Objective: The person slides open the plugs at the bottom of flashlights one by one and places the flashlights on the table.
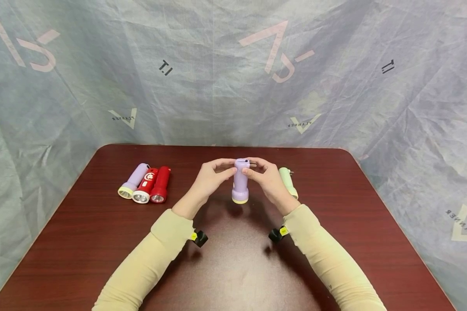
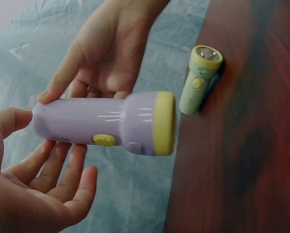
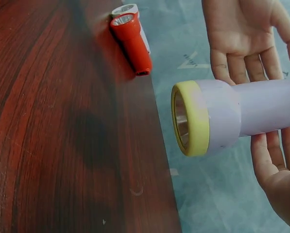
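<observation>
A lilac flashlight (image 1: 240,179) with a yellow rim is held off the table, its lens end pointing down and two metal plug prongs (image 1: 253,164) sticking out to the right near its top. My left hand (image 1: 214,175) grips the flashlight's upper body from the left, thumb in front and fingers behind. From the other side my right hand (image 1: 267,178) holds the same upper end between thumb and fingers. A yellow slide switch (image 2: 104,140) shows on the barrel in the left wrist view. The right wrist view shows the clear lens (image 3: 181,120) inside the yellow rim.
On the left of the brown table (image 1: 140,242) lie another lilac flashlight (image 1: 136,177), a red-and-white flashlight (image 1: 145,185) and a red flashlight (image 1: 161,183), side by side. A green flashlight (image 1: 287,179) lies right, partly behind my right arm. Grey printed cloth (image 1: 218,86) hangs around the table.
</observation>
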